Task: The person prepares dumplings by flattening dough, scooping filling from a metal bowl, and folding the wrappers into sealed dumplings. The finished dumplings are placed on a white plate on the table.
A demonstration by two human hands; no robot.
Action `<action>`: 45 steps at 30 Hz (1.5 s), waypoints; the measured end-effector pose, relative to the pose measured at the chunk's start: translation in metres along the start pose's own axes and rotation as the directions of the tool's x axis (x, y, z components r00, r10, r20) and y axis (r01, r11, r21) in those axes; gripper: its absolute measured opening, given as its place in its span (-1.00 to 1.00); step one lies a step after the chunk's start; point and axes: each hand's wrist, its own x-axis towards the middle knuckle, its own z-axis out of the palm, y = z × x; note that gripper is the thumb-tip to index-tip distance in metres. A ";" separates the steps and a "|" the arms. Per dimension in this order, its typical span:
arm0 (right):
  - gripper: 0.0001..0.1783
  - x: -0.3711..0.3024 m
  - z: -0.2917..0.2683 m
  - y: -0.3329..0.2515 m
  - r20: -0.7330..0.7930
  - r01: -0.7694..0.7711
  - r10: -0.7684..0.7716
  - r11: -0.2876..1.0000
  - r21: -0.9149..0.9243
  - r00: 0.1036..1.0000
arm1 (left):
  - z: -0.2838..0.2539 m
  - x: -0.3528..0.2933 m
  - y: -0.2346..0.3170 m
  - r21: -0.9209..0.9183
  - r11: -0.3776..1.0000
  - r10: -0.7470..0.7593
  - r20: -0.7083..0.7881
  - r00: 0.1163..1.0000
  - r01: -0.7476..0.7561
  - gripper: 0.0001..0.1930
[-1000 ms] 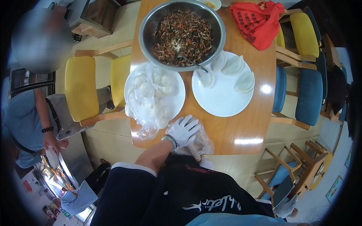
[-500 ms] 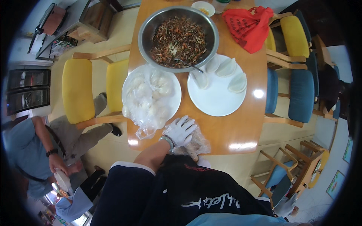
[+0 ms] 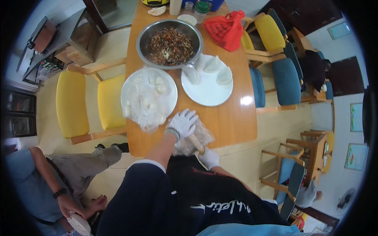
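My left hand (image 3: pixel 183 122), in a white glove, lies flat with fingers spread on a crumpled clear plastic sheet (image 3: pixel 202 133) at the table's near edge. A wooden rolling pin (image 3: pixel 197 144) slants over the sheet from beside that palm. My right hand (image 3: pixel 209 158), also gloved, has its fingers curled at the pin's near end; they are partly hidden. Ahead on the left, a white plate (image 3: pixel 173 103) bears white dough pieces (image 3: pixel 147 92) under clear plastic. Several white half-moon dumplings (image 3: pixel 212 65) sit along the far side of another white plate (image 3: pixel 204 96).
Beyond the plates stands a steel bowl (image 3: pixel 140 51) of chopped filling (image 3: pixel 169 47). A red bag (image 3: pixel 225 30) and a green-lidded jar (image 3: pixel 202 8) are farther back. Yellow chairs (image 3: pixel 71 100) and blue chairs (image 3: pixel 286 80) flank the table. A person (image 3: pixel 59 188) is at the left.
My right hand has come up to the table's near edge, and the rolling pin now shows beside it. My left hand stays on the plastic. The view has shifted, showing more of the table's far end.
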 end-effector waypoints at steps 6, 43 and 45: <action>-0.54 -0.029 -0.039 -0.018 -0.061 0.136 -0.135 0.990 0.026 0.989 | 0.003 -0.053 0.013 -0.018 0.996 -0.086 -0.329 0.940 0.085 -0.51; -0.78 -0.082 -0.201 -0.167 -0.300 0.553 -0.753 0.642 -0.531 0.586 | -0.006 -0.059 0.072 -0.863 0.492 -0.404 -0.108 0.908 0.116 -0.67; -0.78 -0.083 -0.202 -0.164 -0.277 0.554 -0.744 0.647 -0.523 0.608 | 0.010 -0.054 0.072 -0.984 0.140 -0.558 0.016 0.830 0.113 -0.63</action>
